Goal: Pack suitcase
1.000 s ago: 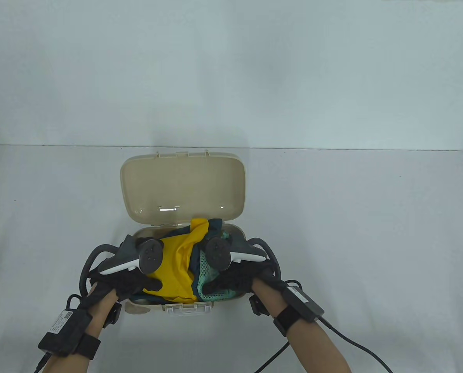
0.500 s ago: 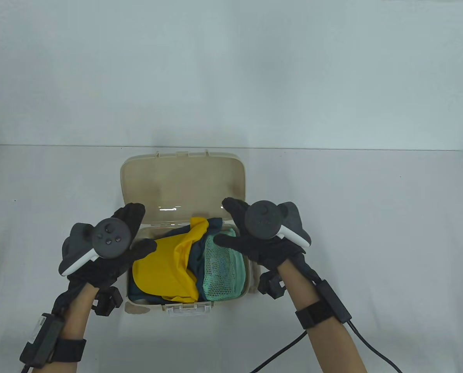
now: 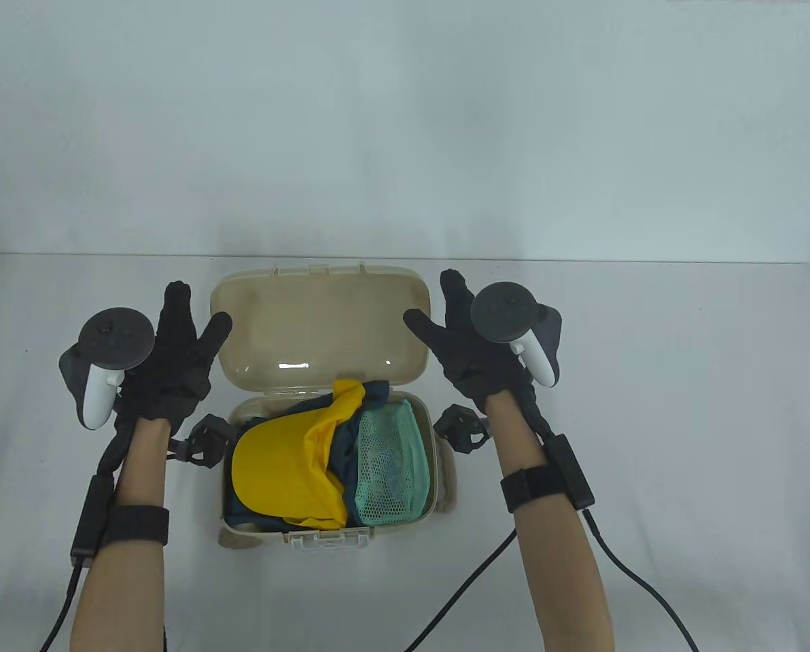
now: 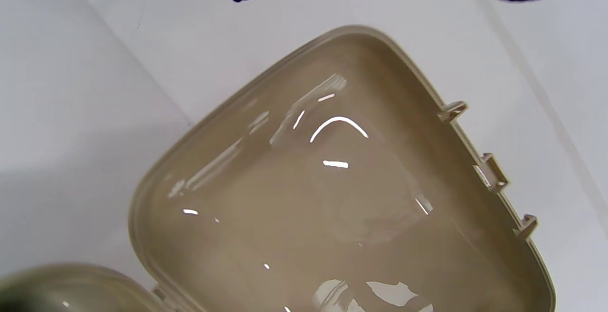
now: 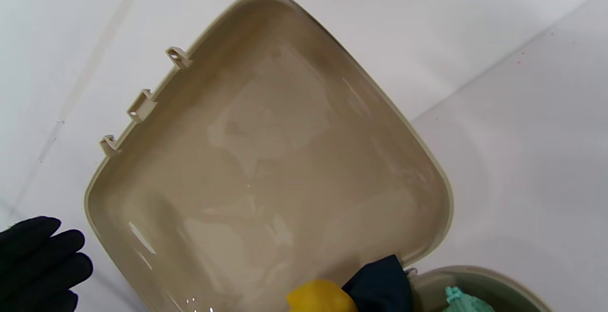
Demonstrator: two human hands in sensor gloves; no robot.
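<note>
With clothes packed, my left hand (image 3: 167, 367) and right hand (image 3: 476, 346), fingers spread and empty, flank the suitcase lid (image 3: 320, 329); closing it looks next.

Black gloves (image 3: 167, 370), wrist straps (image 3: 136, 524) (cabled), grey trackers (image 3: 503, 320).

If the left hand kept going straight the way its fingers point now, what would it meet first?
Probably nothing on the table: the left hand points away from the person, just left of the open lid, toward the back wall. Height is unclear, so it could brush the lid's edge.
</note>
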